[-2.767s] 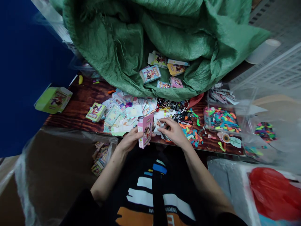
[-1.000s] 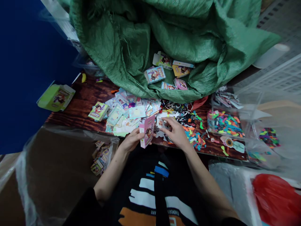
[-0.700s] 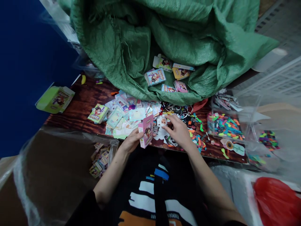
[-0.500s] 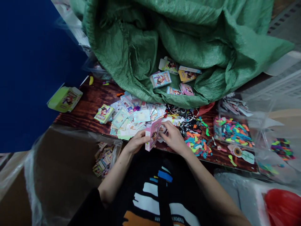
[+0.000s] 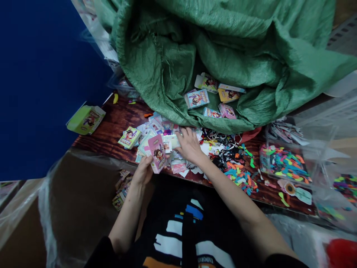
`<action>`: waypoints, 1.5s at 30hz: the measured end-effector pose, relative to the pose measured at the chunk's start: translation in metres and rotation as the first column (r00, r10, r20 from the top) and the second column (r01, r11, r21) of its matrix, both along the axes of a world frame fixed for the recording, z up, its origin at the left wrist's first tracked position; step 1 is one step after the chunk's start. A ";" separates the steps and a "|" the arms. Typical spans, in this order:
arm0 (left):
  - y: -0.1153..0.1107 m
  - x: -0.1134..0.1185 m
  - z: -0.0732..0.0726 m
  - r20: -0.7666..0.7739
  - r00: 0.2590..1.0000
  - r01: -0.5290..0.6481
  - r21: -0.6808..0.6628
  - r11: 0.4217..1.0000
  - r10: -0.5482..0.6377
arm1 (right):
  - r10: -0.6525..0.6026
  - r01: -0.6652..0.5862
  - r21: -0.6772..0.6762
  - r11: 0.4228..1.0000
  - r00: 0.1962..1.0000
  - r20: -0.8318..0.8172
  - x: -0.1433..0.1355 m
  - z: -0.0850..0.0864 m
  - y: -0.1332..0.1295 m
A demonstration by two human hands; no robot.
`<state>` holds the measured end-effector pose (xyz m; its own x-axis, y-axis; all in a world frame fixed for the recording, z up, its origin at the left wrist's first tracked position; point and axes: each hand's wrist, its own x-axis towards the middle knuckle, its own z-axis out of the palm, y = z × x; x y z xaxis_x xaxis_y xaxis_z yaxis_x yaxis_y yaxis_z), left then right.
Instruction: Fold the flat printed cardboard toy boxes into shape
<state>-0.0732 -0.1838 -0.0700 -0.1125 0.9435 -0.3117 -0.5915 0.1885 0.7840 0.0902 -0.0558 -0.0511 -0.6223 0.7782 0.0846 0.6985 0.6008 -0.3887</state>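
A small pink printed card box (image 5: 157, 156) is gripped in my left hand (image 5: 144, 170), tilted with its picture face up. My right hand (image 5: 190, 146) lies over the pile of printed cards (image 5: 152, 128), its fingers spread and touching the cards. Beside those fingers is a pale card (image 5: 174, 141), partly covered by the hand and the box. To the left of the pile lies a small green-yellow box (image 5: 129, 137).
A large green woven sack (image 5: 237, 67) holding several small boxes hangs over the table's back. A larger green box (image 5: 86, 120) stands at left. Coloured hair ties (image 5: 241, 173) lie right of the cards, near a clear bin (image 5: 263, 163). Below left is a lined carton (image 5: 80, 208).
My left hand has moved left with the pink box, turning its picture face up. My right hand has left the box and reached forward onto the cards. The view has shifted slightly.
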 end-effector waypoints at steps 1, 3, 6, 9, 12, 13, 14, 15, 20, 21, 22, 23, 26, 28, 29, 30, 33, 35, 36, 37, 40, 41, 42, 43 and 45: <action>0.000 -0.001 0.000 0.002 1.000 -0.014 -0.001 1.000 0.014 | 0.012 -0.013 0.021 1.000 0.998 0.061 -0.003 0.000 -0.001; 0.000 0.000 0.000 0.012 1.000 -0.017 0.002 1.000 0.016 | 0.012 -0.018 0.052 0.999 0.994 0.104 -0.006 0.000 -0.004; -0.001 0.004 0.000 0.024 0.999 0.024 0.014 1.000 -0.024 | -0.049 0.048 0.045 0.998 0.999 0.021 -0.001 0.002 -0.005; -0.001 0.009 0.001 0.014 0.994 0.103 0.027 0.994 -0.104 | -0.154 0.120 -0.166 0.979 0.966 -0.207 0.016 0.001 -0.002; 0.001 0.017 0.002 -0.007 0.982 0.188 0.027 0.982 -0.188 | -0.237 -0.011 -0.479 0.878 0.858 -0.455 0.040 -0.001 -0.003; 0.002 0.021 0.002 -0.016 0.977 0.213 0.024 0.977 -0.213 | -0.268 -0.070 -0.549 0.833 0.817 -0.511 0.048 -0.002 -0.005; 0.004 0.025 0.002 -0.025 0.970 0.240 0.022 0.970 -0.240 | -0.302 -0.111 -0.601 0.792 0.784 -0.543 0.054 -0.001 -0.008; 0.006 0.030 0.002 -0.034 0.963 0.269 0.022 0.963 -0.268 | -0.336 -0.131 -0.638 0.759 0.760 -0.556 0.060 -0.001 -0.012; 0.012 0.055 0.003 -0.093 0.917 0.394 0.042 0.918 -0.389 | -0.439 -0.046 -0.621 0.783 0.667 -0.602 0.076 -0.001 -0.036; 0.013 0.059 0.005 -0.118 0.904 0.418 0.037 0.908 -0.412 | -0.450 -0.016 -0.601 0.799 0.648 -0.615 0.079 -0.002 -0.039; 0.014 0.062 0.007 -0.153 0.890 0.439 0.032 0.898 -0.429 | -0.467 0.011 -0.596 0.803 0.634 -0.616 0.083 -0.003 -0.041; 0.015 0.063 0.009 -0.199 0.878 0.450 0.033 0.892 -0.436 | -0.495 0.039 -0.606 0.794 0.620 -0.609 0.089 -0.003 -0.042; 0.017 0.065 0.013 -0.395 0.835 0.435 0.047 0.899 -0.383 | -0.651 0.099 -0.705 0.702 0.492 -0.578 0.113 0.001 -0.041; 0.019 0.066 0.012 -0.577 0.753 0.404 0.027 0.914 -0.316 | -0.747 0.089 -0.778 0.622 0.366 -0.556 0.128 0.010 -0.040; 0.020 0.067 0.012 -0.672 0.685 0.391 0.011 0.920 -0.283 | -0.773 0.062 -0.803 0.592 0.324 -0.545 0.135 0.015 -0.040; 0.022 0.069 0.011 -0.759 0.601 0.383 -0.001 0.924 -0.250 | -0.785 0.027 -0.820 0.571 0.310 -0.536 0.139 0.021 -0.040; 0.026 0.075 0.010 -0.925 0.340 0.415 -0.012 0.910 -0.167 | -0.737 -0.024 -0.827 0.561 0.441 -0.513 0.145 0.036 -0.042; 0.028 0.078 0.011 -0.972 0.201 0.450 -0.018 0.893 -0.121 | -0.622 0.017 -0.787 0.616 0.624 -0.473 0.146 0.042 -0.042; 0.029 0.079 0.013 -0.986 0.138 0.465 -0.024 0.885 -0.099 | -0.542 0.041 -0.747 0.664 0.715 -0.442 0.146 0.044 -0.041; 0.030 0.080 0.014 -0.994 0.080 0.481 -0.030 0.876 -0.078 | -0.456 0.053 -0.698 0.714 0.792 -0.406 0.147 0.045 -0.040; 0.032 0.084 0.019 -0.999 -0.043 0.576 -0.051 0.816 -0.032 | -0.237 0.013 -0.585 0.811 0.921 -0.309 0.148 0.047 -0.037; 0.033 0.086 0.021 -0.998 -0.067 0.606 -0.058 0.794 -0.022 | -0.206 0.008 -0.569 0.823 0.936 -0.286 0.147 0.047 -0.036; 0.033 0.089 0.021 -0.996 -0.083 0.622 -0.063 0.781 -0.014 | -0.205 0.020 -0.558 0.830 0.940 -0.272 0.146 0.046 -0.035; 0.034 0.091 0.022 -0.996 -0.090 0.623 -0.062 0.780 -0.007 | -0.237 0.049 -0.551 0.833 0.932 -0.276 0.145 0.044 -0.035; 0.034 0.096 0.022 -0.997 -0.071 0.592 -0.034 0.805 0.011 | -0.359 0.112 -0.558 0.822 0.863 -0.356 0.141 0.039 -0.037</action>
<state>0.0232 -0.1497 -0.0483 0.3167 0.9432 0.1002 0.7829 -0.3196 0.5338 0.2316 -0.0930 -0.0120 -0.4080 0.9007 -0.1495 0.4784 0.0715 -0.8752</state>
